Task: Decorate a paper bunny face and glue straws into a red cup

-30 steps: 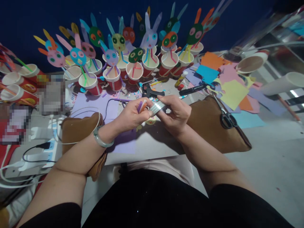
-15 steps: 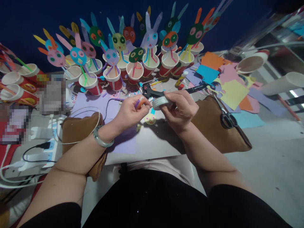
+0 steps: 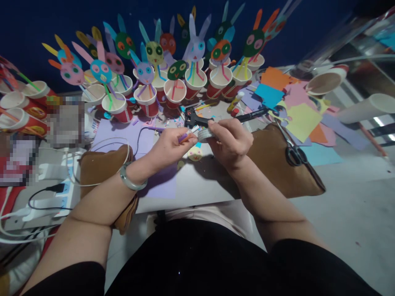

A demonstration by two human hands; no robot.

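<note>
My left hand (image 3: 169, 148) pinches a purple and an orange straw (image 3: 183, 138) between thumb and fingertips, with a white end poking out above them. A roll of clear tape (image 3: 203, 135) is gripped in my right hand (image 3: 233, 142), close to the left fingertips. Whether a strip of tape joins the two is too small to tell. Under my hands a small pale-yellow paper face (image 3: 195, 153) with blue parts lies on the table. Just beyond the tape rests a black glue gun (image 3: 197, 118), partly covered by my right fingers.
Red and white paper cups (image 3: 145, 100) holding paper rabbit figures line the back. At right are coloured paper sheets (image 3: 302, 119), scissors (image 3: 294, 154) on a brown pouch (image 3: 277, 168), and a glue stick (image 3: 236, 101). A power strip (image 3: 69, 185) with cables sits at left.
My right hand has shifted slightly left and tilted, hiding more of the tape roll. The straws in my left hand have turned a little, and their white end shows more.
</note>
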